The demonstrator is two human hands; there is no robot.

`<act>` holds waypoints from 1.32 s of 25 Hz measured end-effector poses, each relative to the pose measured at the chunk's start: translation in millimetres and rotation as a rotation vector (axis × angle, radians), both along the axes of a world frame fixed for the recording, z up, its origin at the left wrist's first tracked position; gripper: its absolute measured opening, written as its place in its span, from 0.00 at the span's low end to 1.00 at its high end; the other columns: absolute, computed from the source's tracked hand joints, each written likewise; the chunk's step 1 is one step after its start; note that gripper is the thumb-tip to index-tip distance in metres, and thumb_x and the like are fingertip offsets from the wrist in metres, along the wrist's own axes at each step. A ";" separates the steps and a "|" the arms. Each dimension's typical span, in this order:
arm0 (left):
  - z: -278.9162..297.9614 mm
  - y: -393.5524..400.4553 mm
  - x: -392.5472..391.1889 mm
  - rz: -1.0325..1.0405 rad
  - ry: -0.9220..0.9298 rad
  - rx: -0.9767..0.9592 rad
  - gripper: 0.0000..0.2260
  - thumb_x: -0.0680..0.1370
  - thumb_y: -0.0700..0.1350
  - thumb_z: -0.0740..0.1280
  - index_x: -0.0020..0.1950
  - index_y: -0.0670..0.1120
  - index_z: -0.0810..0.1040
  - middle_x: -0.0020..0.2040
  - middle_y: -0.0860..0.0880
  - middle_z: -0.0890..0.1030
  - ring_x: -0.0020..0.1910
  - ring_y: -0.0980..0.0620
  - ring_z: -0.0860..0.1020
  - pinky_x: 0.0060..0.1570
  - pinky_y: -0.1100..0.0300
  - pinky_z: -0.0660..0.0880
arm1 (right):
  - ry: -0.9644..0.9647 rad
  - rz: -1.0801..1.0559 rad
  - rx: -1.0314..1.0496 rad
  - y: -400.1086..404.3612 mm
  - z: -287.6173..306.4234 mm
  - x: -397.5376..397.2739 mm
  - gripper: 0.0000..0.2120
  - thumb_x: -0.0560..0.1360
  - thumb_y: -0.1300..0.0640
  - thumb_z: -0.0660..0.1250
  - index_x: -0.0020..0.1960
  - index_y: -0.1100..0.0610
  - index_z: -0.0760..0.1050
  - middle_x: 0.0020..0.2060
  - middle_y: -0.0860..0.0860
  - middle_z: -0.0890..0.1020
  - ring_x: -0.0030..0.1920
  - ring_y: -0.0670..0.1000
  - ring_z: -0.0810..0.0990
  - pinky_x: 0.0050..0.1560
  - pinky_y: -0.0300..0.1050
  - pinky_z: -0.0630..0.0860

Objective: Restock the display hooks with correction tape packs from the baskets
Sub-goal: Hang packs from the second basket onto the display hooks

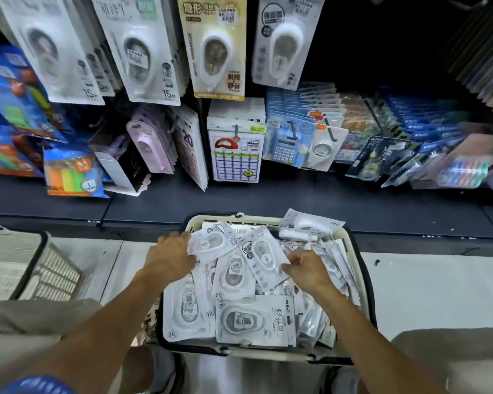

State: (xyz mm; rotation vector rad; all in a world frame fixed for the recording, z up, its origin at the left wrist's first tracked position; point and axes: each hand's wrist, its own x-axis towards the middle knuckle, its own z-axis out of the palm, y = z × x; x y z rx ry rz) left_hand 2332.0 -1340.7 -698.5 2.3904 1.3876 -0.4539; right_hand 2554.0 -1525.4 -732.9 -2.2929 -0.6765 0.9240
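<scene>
Cream plastic basket (363, 277) with dark rim and slotted walls sits on the floor (427, 291) below the shelf (296, 200), heaped full of packs (255, 322): flat white/grey cards with clear oval blisters over the tape dispensers, glossy, overlapping at all angles. A few packs stick up over the far right rim.

Left hand (170, 258) at the basket's far left side, fingers curled onto the edge of one pack (211, 243), holding it; fingertips hidden behind the card. Right hand (308, 268) mid-basket on the pile, fingers bent down among the packs, seems to pinch a card edge, but exact grip hard to make out.

Second basket (52, 268), same cream lattice plastic, at far left, cut off by the frame; contents not visible, blurred.

Above, rows of similar hanging packs (141, 49) on hooks, upper row large and cut off at top; hooks themselves mostly hidden by the cards. Lower row: a grid-printed card (235, 155), a blue calculator-style card (288, 146), colourful packs (71, 174) at left, blue packs (427, 129) at right, motion-blurred. Print on most cards unreadable. Top right is dark.
</scene>
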 end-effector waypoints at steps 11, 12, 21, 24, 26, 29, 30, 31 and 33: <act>-16.5 8.0 44.9 0.254 -0.351 -0.311 0.19 0.70 0.55 0.79 0.54 0.48 0.79 0.51 0.48 0.85 0.56 0.44 0.82 0.54 0.52 0.76 | 0.690 -0.291 0.419 -17.8 30.2 8.2 0.05 0.81 0.65 0.64 0.55 0.60 0.77 0.39 0.55 0.85 0.33 0.51 0.82 0.32 0.43 0.76; -11.0 2.3 48.9 0.326 -0.526 -0.507 0.13 0.72 0.48 0.78 0.53 0.47 0.81 0.51 0.46 0.86 0.54 0.42 0.84 0.54 0.51 0.79 | 0.742 -0.289 0.438 -14.4 29.5 1.3 0.05 0.81 0.65 0.64 0.56 0.60 0.77 0.40 0.55 0.85 0.33 0.52 0.83 0.33 0.43 0.77; 3.4 -33.4 54.8 0.463 -0.913 -1.115 0.20 0.78 0.57 0.68 0.64 0.46 0.82 0.59 0.40 0.85 0.59 0.39 0.83 0.65 0.41 0.75 | 0.457 0.002 0.325 12.5 31.7 -36.6 0.02 0.81 0.57 0.65 0.52 0.54 0.73 0.31 0.53 0.85 0.26 0.50 0.78 0.30 0.41 0.73; -2.8 -39.4 61.5 0.517 -0.879 -0.965 0.16 0.72 0.41 0.77 0.60 0.44 0.83 0.56 0.41 0.86 0.56 0.39 0.84 0.63 0.39 0.77 | 0.107 0.052 0.266 2.1 24.6 -24.2 0.05 0.80 0.50 0.67 0.51 0.51 0.76 0.41 0.50 0.86 0.39 0.51 0.82 0.44 0.48 0.79; -5.1 -39.1 61.7 0.565 -0.878 -0.967 0.19 0.71 0.37 0.77 0.62 0.44 0.80 0.55 0.42 0.87 0.55 0.40 0.85 0.59 0.41 0.80 | -0.415 0.072 0.013 -14.4 18.9 -0.4 0.14 0.80 0.47 0.66 0.62 0.52 0.74 0.55 0.51 0.83 0.56 0.54 0.79 0.58 0.51 0.73; -8.9 -36.8 57.5 0.600 -0.862 -0.995 0.21 0.71 0.35 0.77 0.62 0.45 0.79 0.54 0.44 0.87 0.53 0.42 0.86 0.49 0.47 0.83 | -0.615 0.295 -0.474 -38.2 11.6 23.4 0.33 0.75 0.47 0.68 0.76 0.54 0.60 0.69 0.52 0.73 0.73 0.58 0.64 0.68 0.58 0.63; -10.3 -36.8 56.4 0.618 -0.854 -1.016 0.21 0.70 0.34 0.77 0.62 0.45 0.79 0.53 0.44 0.87 0.51 0.42 0.86 0.47 0.48 0.84 | -0.612 0.360 -0.562 -42.6 7.6 23.3 0.37 0.74 0.48 0.69 0.77 0.55 0.56 0.70 0.53 0.72 0.75 0.59 0.61 0.68 0.60 0.62; -11.3 -37.0 55.9 0.633 -0.844 -1.035 0.21 0.70 0.33 0.77 0.61 0.45 0.79 0.52 0.44 0.88 0.50 0.42 0.87 0.46 0.48 0.84 | -0.630 0.410 -0.612 -44.7 3.0 22.5 0.38 0.74 0.50 0.69 0.77 0.56 0.54 0.69 0.54 0.73 0.76 0.60 0.59 0.68 0.61 0.62; -12.4 -35.4 55.4 0.637 -0.807 -1.052 0.19 0.70 0.33 0.76 0.59 0.45 0.80 0.50 0.44 0.88 0.46 0.44 0.87 0.43 0.48 0.84 | -0.649 0.381 -0.580 -42.7 3.1 25.3 0.33 0.74 0.54 0.67 0.76 0.56 0.59 0.66 0.54 0.77 0.75 0.58 0.64 0.67 0.58 0.64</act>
